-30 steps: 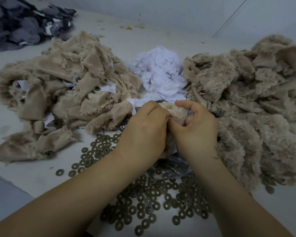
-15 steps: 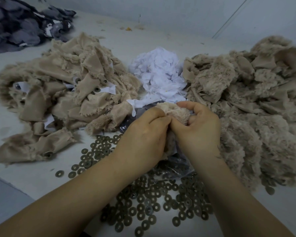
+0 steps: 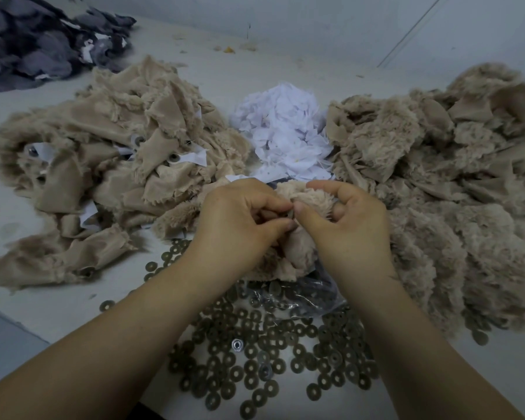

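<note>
**Hands shift their pinch on a plush piece**

Since a second ago, the left hand (image 3: 240,225) has drawn its fingers back off the top of the tan plush piece (image 3: 303,195), so more fur shows between the hands. Both hands are clamped on the piece. The left thumb and fingertips meet the thumb of the right hand (image 3: 352,225) at a small dark part on the fabric's edge, too small to identify. The piece is held just above a clear plastic bag (image 3: 315,295) and scattered dark washers (image 3: 255,359) on the white table (image 3: 28,298). A left fabric heap (image 3: 119,165) and a right fabric heap (image 3: 437,192) flank white paper scraps (image 3: 282,137).
</note>
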Motion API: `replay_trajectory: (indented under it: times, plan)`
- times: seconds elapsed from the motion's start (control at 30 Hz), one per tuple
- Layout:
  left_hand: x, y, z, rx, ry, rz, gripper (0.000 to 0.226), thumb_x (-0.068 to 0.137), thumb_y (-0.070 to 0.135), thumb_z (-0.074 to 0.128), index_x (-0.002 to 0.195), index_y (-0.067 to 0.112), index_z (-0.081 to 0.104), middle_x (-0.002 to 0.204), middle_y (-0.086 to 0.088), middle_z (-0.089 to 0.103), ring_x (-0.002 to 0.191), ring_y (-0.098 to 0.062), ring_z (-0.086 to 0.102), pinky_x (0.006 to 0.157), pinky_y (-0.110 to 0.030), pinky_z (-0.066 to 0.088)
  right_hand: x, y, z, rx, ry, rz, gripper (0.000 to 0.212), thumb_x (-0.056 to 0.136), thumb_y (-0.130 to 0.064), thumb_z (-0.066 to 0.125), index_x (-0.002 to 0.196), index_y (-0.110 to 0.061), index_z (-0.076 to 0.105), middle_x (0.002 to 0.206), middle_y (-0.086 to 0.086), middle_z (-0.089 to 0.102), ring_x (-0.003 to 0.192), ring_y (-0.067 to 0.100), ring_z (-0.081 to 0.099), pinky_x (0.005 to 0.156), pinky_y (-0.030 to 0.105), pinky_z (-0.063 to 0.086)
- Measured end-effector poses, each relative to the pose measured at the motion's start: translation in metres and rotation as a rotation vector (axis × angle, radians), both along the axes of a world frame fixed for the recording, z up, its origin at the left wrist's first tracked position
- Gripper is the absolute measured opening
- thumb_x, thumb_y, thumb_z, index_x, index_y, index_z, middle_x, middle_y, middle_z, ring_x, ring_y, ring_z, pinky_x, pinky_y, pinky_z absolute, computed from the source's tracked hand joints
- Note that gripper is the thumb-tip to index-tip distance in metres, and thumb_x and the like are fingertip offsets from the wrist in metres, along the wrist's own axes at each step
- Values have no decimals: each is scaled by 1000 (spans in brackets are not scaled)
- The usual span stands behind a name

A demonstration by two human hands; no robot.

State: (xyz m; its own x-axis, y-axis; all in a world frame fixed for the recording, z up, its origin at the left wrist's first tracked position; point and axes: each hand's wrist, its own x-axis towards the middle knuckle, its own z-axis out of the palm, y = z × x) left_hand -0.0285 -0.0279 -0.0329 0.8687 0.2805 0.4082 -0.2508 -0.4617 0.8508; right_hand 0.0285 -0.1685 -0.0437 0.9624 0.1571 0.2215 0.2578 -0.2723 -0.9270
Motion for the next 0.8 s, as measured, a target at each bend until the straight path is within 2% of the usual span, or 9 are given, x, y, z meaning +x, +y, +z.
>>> replay_trajectory:
  times: [0.03, 0.1, 0.17, 0.23, 0.33, 0.4, 0.5, 0.63, 0.8]
  plan:
    - [1, 0, -1, 36, -25, 10, 20, 69, -1, 85, 85, 9, 78, 82, -1, 70, 72, -13, 69, 68, -35, 60, 0, 0, 0, 28, 27, 25, 17, 83, -26, 78, 98, -28, 71, 43, -13, 43, 38, 7, 37, 45, 28, 36]
    - [2, 1, -2, 87, -54, 21, 15, 70, 2, 85, 82, 7, 78, 81, -2, 70, 73, -12, 67, 68, -33, 58, -2, 2, 1, 140, 121, 88, 15, 84, -24, 77, 98, -25, 71, 64, 4, 69, 59, 31, 66, 58, 47, 58]
    - [2, 2, -3, 141, -67, 23, 10, 71, 4, 85, 79, 7, 78, 78, -2, 69, 71, -11, 66, 65, -30, 56, -3, 3, 0, 239, 208, 133, 20, 80, -25, 77, 100, -21, 72, 86, 11, 76, 84, 38, 72, 78, 56, 60]
    - [2, 3, -3, 158, -76, 13, 8, 72, 4, 84, 75, 4, 78, 77, -3, 69, 69, -11, 65, 64, -27, 55, -3, 3, -2, 264, 243, 160, 26, 76, -27, 76, 102, -21, 73, 93, 9, 77, 92, 30, 73, 86, 53, 59]
    - [3, 3, -2, 145, -76, -6, 9, 71, 3, 84, 72, 1, 76, 77, -4, 68, 68, -11, 64, 62, -22, 53, -3, 3, -5, 244, 239, 166, 25, 76, -33, 74, 99, -25, 74, 94, 12, 76, 95, 37, 71, 87, 55, 58]
    - [4, 4, -1, 122, -65, -24, 8, 71, 3, 84, 73, 1, 76, 77, -4, 68, 68, -11, 64, 63, -20, 53, -3, 3, -5, 245, 230, 170, 25, 76, -33, 73, 99, -24, 74, 96, 9, 76, 96, 32, 71, 89, 53, 57]
    - [5, 6, -1, 91, -62, -53, 9, 71, 4, 84, 76, 2, 77, 76, -4, 68, 68, -12, 65, 64, -23, 54, -5, 4, -2, 271, 222, 199, 27, 78, -29, 71, 103, -19, 74, 102, 5, 76, 101, 20, 72, 93, 46, 56]
    - [6, 6, -2, 97, -90, -85, 10, 72, 6, 84, 78, 2, 78, 74, -7, 69, 68, -14, 65, 63, -31, 56, -6, 3, 0, 262, 198, 200, 14, 86, -18, 71, 99, -23, 74, 103, 4, 76, 103, 18, 71, 95, 45, 55]
    - [7, 7, -3, 103, -105, -92, 12, 70, 8, 84, 78, 1, 78, 71, -8, 70, 68, -13, 64, 64, -32, 55, -6, 2, 2, 257, 192, 197, 17, 92, -7, 68, 100, -20, 73, 102, 5, 76, 100, 18, 72, 92, 44, 58]
